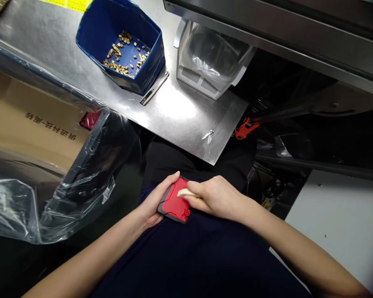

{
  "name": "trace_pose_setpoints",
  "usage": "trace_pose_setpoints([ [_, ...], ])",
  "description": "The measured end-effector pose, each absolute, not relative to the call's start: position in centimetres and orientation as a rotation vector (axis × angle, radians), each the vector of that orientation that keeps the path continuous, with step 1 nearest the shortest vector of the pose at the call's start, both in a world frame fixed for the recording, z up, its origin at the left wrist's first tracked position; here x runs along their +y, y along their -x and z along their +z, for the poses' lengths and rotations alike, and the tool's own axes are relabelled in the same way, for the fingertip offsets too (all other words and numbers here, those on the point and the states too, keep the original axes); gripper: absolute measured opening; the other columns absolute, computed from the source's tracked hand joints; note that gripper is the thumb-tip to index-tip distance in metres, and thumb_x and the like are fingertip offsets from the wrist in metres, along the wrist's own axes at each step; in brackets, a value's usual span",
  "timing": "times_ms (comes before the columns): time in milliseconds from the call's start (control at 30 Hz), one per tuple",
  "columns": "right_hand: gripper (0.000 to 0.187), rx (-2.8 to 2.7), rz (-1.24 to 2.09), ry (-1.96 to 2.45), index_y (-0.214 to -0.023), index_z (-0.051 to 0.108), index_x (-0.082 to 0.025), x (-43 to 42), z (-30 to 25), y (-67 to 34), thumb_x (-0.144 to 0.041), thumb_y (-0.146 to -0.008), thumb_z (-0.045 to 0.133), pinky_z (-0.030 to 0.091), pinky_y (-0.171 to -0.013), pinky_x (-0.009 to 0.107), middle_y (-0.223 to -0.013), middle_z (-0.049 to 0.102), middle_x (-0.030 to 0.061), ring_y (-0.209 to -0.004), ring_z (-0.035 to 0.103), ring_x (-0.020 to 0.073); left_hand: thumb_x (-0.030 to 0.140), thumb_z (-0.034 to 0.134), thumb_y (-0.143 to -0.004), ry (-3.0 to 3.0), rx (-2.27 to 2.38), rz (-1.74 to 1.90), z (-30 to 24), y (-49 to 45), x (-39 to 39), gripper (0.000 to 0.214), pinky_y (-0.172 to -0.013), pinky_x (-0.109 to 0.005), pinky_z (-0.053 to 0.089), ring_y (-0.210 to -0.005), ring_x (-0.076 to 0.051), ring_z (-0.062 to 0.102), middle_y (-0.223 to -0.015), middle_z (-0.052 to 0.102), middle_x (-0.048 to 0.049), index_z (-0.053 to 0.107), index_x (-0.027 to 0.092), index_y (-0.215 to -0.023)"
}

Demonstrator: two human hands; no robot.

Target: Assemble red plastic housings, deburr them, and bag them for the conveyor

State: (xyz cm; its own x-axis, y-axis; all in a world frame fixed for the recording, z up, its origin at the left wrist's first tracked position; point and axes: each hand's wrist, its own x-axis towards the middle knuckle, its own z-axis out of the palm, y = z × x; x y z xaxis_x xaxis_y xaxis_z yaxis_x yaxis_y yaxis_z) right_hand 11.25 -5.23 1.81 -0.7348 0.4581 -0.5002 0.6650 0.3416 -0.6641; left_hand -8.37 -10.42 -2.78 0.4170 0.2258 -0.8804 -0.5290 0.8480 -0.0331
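Note:
In my lap lies a red and black phone case (173,202), tilted, its red face up and a raised pattern at its lower corner. My left hand (155,203) grips it by the left edge, thumb along the top and fingers underneath. Pinched between the thumb and fingers of my right hand (216,198) is a small off-white piece (185,193), perhaps folded cloth; its exact kind I cannot make out. That piece rests against the red face. My right fingers hide part of it and the case's right edge.
A metal table (186,124) carries a blue bin (158,54) with small brass pieces, a silver pen-like tool (154,88), small clippers (209,135) and a white bin (199,82) holding a plastic bag. At left stands a plastic-lined box (93,140) with cardboard. Orange-handled tool (246,127) at right.

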Motion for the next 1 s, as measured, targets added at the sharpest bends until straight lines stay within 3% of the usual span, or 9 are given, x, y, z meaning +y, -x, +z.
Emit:
trace_pose_setpoints([
  [200, 0.036, 2.336, -1.412, -1.035, -0.084, 0.053, -0.023, -5.8, 2.1, -11.5, -0.05, -0.108, 0.044, 0.018, -0.055, 0.027, -0.065, 0.057, -0.0042, -0.053, 0.043, 0.0104, 0.063, 0.063, -0.094, 0.275, 1.05, 0.442, -2.5, 8.3, -10.2, 0.055, -0.063, -0.028, 0.061, -0.069, -0.021, 0.071, -0.083, 0.075, -0.0125, 0.075, 0.009, -0.091],
  [333, 0.038, 2.313, -1.34, -1.125, -0.083, 0.053, -0.023, -6.1, 1.9, -11.8, -0.049, -0.108, 0.042, 0.017, -0.055, 0.028, -0.064, 0.057, -0.0041, -0.051, 0.042, 0.0103, 0.064, 0.066, -0.092, 0.29, 1.096, 0.448, -2.5, 8.2, -10.2, 0.054, -0.055, -0.023, 0.057, -0.059, -0.017, 0.066, -0.073, 0.072, -0.0086, 0.074, 0.011, -0.085],
  [500, 0.035, 2.358, -1.314, -1.053, -0.087, 0.057, -0.022, -5.2, 2.4, -11.0, -0.048, -0.107, 0.045, 0.016, -0.055, 0.029, -0.066, 0.061, -0.0031, -0.053, 0.045, 0.011, 0.06, 0.067, -0.093, 0.273, 1.067, 0.456, -2.2, 7.9, -9.9, 0.051, -0.057, -0.025, 0.059, -0.062, -0.019, 0.069, -0.073, 0.073, -0.01, 0.072, 0.012, -0.079],
  [600, 0.035, 2.309, -1.5, -1.17, -0.09, 0.057, -0.023, -3.4, 2.3, -11.1, -0.05, -0.107, 0.045, 0.023, -0.056, 0.026, -0.07, 0.062, -0.0034, -0.058, 0.052, 0.0115, 0.058, 0.065, -0.095, 0.326, 1.071, 0.535, -1.9, 8.4, -9.6, 0.051, -0.051, -0.022, 0.055, -0.053, -0.016, 0.066, -0.064, 0.07, -0.0075, 0.071, 0.012, -0.074],
  [700, 0.042, 2.236, -1.631, -1.585, -0.093, 0.055, -0.024, -0.6, 0.3, -11.0, -0.057, -0.108, 0.034, 0.034, -0.061, 0.024, -0.076, 0.063, -0.0025, -0.067, 0.059, 0.0141, 0.059, 0.054, -0.1, 0.304, 1.055, 0.652, -1.8, 9.2, -9.0, 0.055, -0.067, -0.033, 0.065, -0.075, -0.026, 0.076, -0.093, 0.079, -0.0164, 0.076, 0.009, -0.104],
  [800, 0.042, 2.225, -1.419, -1.886, -0.103, 0.055, -0.024, 3.1, -2.9, -8.6, -0.057, -0.108, 0.03, 0.039, -0.067, 0.028, -0.086, 0.068, 0.0017, -0.078, 0.063, 0.0209, 0.056, 0.05, -0.102, 0.302, 1.045, 0.777, -2.0, 10.4, -8.5, 0.061, -0.089, -0.044, 0.065, -0.103, -0.036, 0.075, -0.124, 0.072, -0.0246, 0.068, 0.004, -0.128],
  [900, 0.039, 2.307, -1.187, -1.867, -0.12, 0.055, -0.021, 6.6, -4.7, -6.0, -0.052, -0.107, 0.036, 0.044, -0.075, 0.034, -0.112, 0.071, 0.0104, -0.098, 0.065, 0.0288, 0.05, 0.049, -0.104, 0.353, 1.028, 0.855, -2.5, 11.5, -8.6, 0.061, -0.102, -0.048, 0.06, -0.12, -0.04, 0.068, -0.136, 0.065, -0.0292, 0.062, -0.002, -0.133],
  [1000, 0.039, 2.488, -0.834, -1.982, -0.132, 0.053, -0.02, 7.8, -4.6, -7.7, -0.046, -0.107, 0.039, 0.047, -0.087, 0.038, -0.13, 0.065, 0.0141, -0.112, 0.062, 0.0303, 0.049, 0.049, -0.105, 0.394, 1.058, 0.905, -3.1, 12.4, -8.8, 0.059, -0.099, -0.048, 0.062, -0.121, -0.04, 0.067, -0.134, 0.065, -0.0307, 0.061, -0.002, -0.132],
])
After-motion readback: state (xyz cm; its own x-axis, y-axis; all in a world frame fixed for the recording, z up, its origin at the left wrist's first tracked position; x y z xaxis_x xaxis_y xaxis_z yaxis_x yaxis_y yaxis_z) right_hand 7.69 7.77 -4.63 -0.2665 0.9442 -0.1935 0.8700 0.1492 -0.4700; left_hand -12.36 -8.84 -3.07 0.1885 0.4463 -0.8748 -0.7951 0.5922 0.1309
